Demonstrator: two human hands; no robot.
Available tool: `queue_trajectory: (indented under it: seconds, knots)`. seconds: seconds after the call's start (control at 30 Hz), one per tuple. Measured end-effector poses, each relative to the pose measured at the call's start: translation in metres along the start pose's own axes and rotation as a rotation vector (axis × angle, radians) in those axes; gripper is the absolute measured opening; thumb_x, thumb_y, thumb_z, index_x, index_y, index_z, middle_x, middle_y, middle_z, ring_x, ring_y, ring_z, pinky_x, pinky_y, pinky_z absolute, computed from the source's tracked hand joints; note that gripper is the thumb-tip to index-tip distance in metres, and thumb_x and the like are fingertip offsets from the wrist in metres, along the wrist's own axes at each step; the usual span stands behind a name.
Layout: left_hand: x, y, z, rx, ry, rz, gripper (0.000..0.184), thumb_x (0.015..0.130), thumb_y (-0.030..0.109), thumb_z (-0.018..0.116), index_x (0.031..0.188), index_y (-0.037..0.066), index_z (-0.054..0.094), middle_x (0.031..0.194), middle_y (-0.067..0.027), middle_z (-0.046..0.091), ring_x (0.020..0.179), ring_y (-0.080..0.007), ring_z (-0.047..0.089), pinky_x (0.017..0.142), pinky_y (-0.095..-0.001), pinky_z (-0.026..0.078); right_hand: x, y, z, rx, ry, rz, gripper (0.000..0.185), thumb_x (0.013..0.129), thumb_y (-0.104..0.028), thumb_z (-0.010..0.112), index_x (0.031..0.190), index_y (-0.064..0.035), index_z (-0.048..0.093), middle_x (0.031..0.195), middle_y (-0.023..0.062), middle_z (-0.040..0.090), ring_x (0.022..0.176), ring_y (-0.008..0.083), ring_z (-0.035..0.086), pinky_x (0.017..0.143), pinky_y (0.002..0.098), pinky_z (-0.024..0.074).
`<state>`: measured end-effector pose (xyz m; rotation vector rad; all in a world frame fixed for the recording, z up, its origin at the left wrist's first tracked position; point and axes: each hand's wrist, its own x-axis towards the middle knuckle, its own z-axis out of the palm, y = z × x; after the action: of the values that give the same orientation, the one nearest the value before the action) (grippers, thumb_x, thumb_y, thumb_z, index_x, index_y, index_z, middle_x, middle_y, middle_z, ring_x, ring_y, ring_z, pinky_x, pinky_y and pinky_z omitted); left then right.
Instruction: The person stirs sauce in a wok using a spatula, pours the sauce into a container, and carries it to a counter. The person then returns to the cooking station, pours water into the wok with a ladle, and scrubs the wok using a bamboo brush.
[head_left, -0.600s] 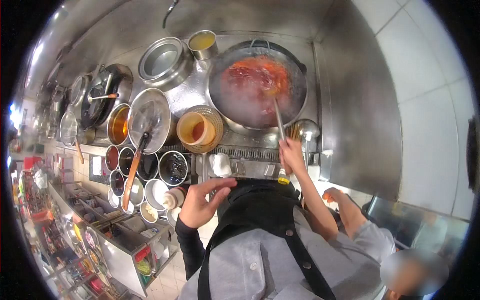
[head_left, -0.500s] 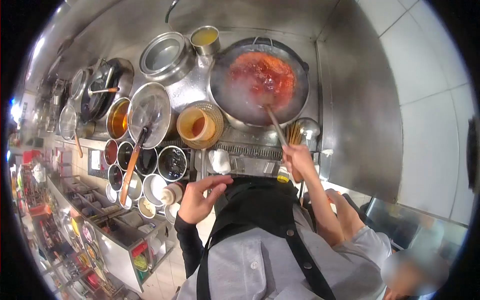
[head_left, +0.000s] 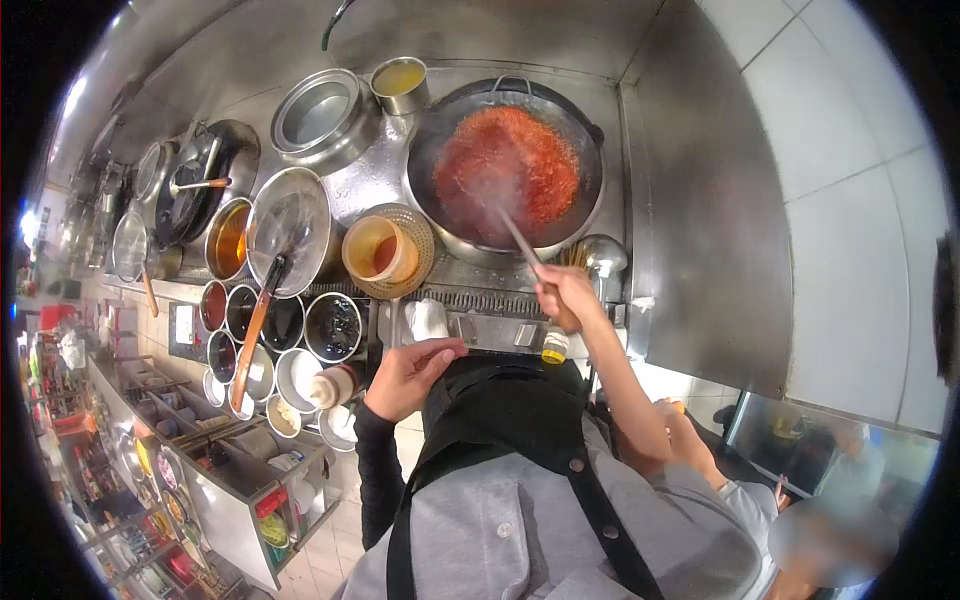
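My right hand is wrapped round the wooden-ended handle of a long metal wok utensil. The utensil's head is hidden in red sauce and steam, so I cannot tell its shape. A bubbling red, grainy sauce fills the middle of a large dark wok. Close to the apron, my left hand holds nothing, its fingers stretched out. A folded white cloth lies just beyond it, and a squeeze bottle stands to its left.
A plastic tub sits on a perforated strainer, left of the wok. A ladle rests at the wok's right front. Lidded and open pots, a wood-handled sieve and several sauce containers stand leftward. Another person's arm is at right.
My right hand and the utensil have shifted slightly left. The sauce now looks thicker and grainier across the wok, with less steam. My left hand stays near the apron.
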<state>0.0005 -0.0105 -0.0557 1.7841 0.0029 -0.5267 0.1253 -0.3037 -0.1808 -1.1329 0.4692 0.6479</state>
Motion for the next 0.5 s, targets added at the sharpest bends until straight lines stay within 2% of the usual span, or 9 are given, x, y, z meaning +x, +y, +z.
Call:
queue_trajectory:
  seconds: [0.03, 0.07, 0.17, 0.23, 0.3, 0.37, 0.43, 0.5]
  knots:
    - [0.003, 0.002, 0.001, 0.008, -0.016, -0.002, 0.026, 0.104, 0.011, 0.058, 0.122, -0.004, 0.069, 0.112, -0.0096, 0.075, 0.103, -0.0138, 0.068, 0.094, -0.0281, 0.052, 0.016, 0.003, 0.003, 0.052, -0.009, -0.050, 0.032, 0.102, -0.024, 0.061, 0.080, -0.0003, 0.061, 0.055, 0.0048, 0.052, 0.039, 0.0160, 0.049, 0.038, 0.0340, 0.0380]
    - [0.004, 0.007, 0.002, 0.084, -0.033, -0.021, 0.027, 0.104, 0.011, 0.058, 0.122, -0.005, 0.069, 0.111, -0.0098, 0.075, 0.103, -0.0135, 0.068, 0.094, -0.0278, 0.051, 0.024, 0.014, -0.001, -0.079, 0.050, -0.142, 0.033, 0.102, -0.024, 0.060, 0.080, -0.0005, 0.061, 0.055, 0.0052, 0.052, 0.039, 0.0164, 0.050, 0.038, 0.0341, 0.0387]
    - [-0.002, 0.014, 0.008, -0.032, 0.018, 0.039, 0.025, 0.103, 0.010, 0.060, 0.120, -0.004, 0.070, 0.104, -0.0095, 0.076, 0.098, -0.0119, 0.069, 0.089, -0.0267, 0.053, 0.015, 0.042, -0.001, -0.528, 0.275, -0.364, 0.035, 0.103, -0.025, 0.058, 0.078, -0.0008, 0.061, 0.056, 0.0070, 0.054, 0.041, 0.0181, 0.054, 0.037, 0.0349, 0.0414]
    - [-0.005, 0.016, 0.006, -0.060, 0.051, 0.024, 0.025, 0.103, 0.009, 0.059, 0.120, -0.006, 0.069, 0.106, -0.0104, 0.076, 0.099, -0.0131, 0.070, 0.092, -0.0271, 0.053, -0.022, 0.039, -0.004, -0.379, 0.226, -0.196, 0.028, 0.104, -0.022, 0.058, 0.088, 0.0005, 0.062, 0.060, 0.0043, 0.054, 0.041, 0.0136, 0.049, 0.037, 0.0317, 0.0387]
    - [-0.007, 0.003, 0.006, -0.064, 0.055, 0.010, 0.025, 0.102, 0.009, 0.060, 0.119, -0.007, 0.069, 0.106, -0.0114, 0.076, 0.099, -0.0139, 0.070, 0.093, -0.0277, 0.053, -0.053, 0.003, 0.007, -0.227, 0.145, -0.010, 0.026, 0.103, -0.021, 0.060, 0.092, 0.0023, 0.062, 0.062, 0.0043, 0.054, 0.042, 0.0132, 0.048, 0.037, 0.0309, 0.0379]
    - [-0.003, -0.004, 0.011, -0.068, 0.048, 0.030, 0.026, 0.103, 0.011, 0.059, 0.119, -0.006, 0.069, 0.105, -0.0118, 0.077, 0.100, -0.0144, 0.070, 0.091, -0.0277, 0.053, -0.019, -0.006, -0.013, -0.111, -0.030, 0.048, 0.024, 0.101, -0.020, 0.063, 0.090, 0.0017, 0.060, 0.067, 0.0054, 0.057, 0.045, 0.0122, 0.049, 0.038, 0.0297, 0.0373]
    - [0.001, -0.001, 0.012, -0.018, 0.019, 0.046, 0.026, 0.103, 0.013, 0.058, 0.119, -0.005, 0.070, 0.104, -0.0118, 0.077, 0.100, -0.0142, 0.071, 0.090, -0.0278, 0.053, 0.016, -0.006, -0.006, -0.008, 0.011, -0.074, 0.032, 0.102, -0.025, 0.062, 0.079, -0.0021, 0.060, 0.054, 0.0051, 0.052, 0.040, 0.0158, 0.050, 0.038, 0.0339, 0.0401]
    - [-0.001, 0.004, 0.013, -0.008, 0.025, 0.053, 0.027, 0.104, 0.015, 0.059, 0.119, -0.004, 0.070, 0.104, -0.0115, 0.077, 0.100, -0.0134, 0.070, 0.090, -0.0278, 0.053, 0.034, 0.026, -0.014, -0.322, 0.131, -0.263, 0.030, 0.103, -0.023, 0.060, 0.082, -0.0019, 0.060, 0.059, 0.0050, 0.054, 0.041, 0.0142, 0.050, 0.037, 0.0318, 0.0390]
